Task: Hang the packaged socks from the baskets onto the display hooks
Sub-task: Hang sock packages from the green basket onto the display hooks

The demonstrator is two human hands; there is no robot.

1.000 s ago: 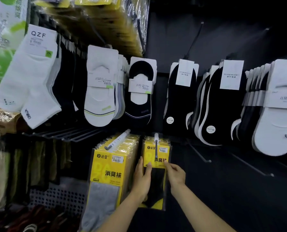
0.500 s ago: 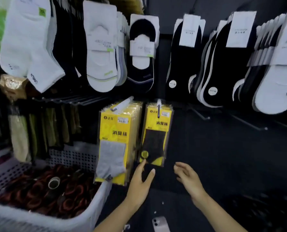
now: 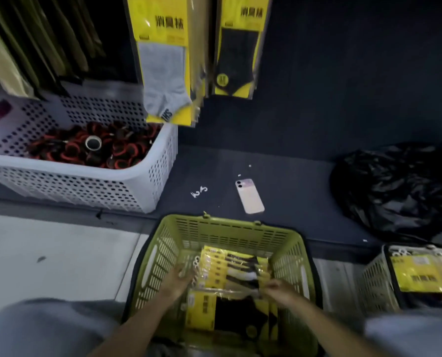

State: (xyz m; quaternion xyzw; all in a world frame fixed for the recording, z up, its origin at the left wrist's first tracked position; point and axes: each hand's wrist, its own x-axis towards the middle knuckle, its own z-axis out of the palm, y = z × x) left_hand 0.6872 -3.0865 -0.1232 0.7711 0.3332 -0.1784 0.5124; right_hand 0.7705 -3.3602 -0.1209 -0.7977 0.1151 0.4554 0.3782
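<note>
A green basket (image 3: 222, 229) on the floor below me holds a fanned stack of yellow packaged socks (image 3: 230, 269) and another yellow pack lying flat nearer me. My left hand (image 3: 177, 280) is inside the basket, fingers curled on the left end of the stack by the white hanger loops. At the stack's right end, my right hand (image 3: 277, 286) pinches its edge. Above, yellow packs with grey socks (image 3: 163, 60) and with black socks (image 3: 236, 47) hang from the display; their hooks are out of frame.
A white perforated basket (image 3: 86, 184) of red-and-black items sits on the dark ledge at left. A phone (image 3: 249, 195) lies on the ledge, a black plastic bag (image 3: 400, 189) at right. A second basket (image 3: 377, 279) with yellow packs stands at lower right.
My view has dropped from the display hooks to the floor. Both hands came down from the hanging black-sock pack into the green basket and took hold of the pack stack.
</note>
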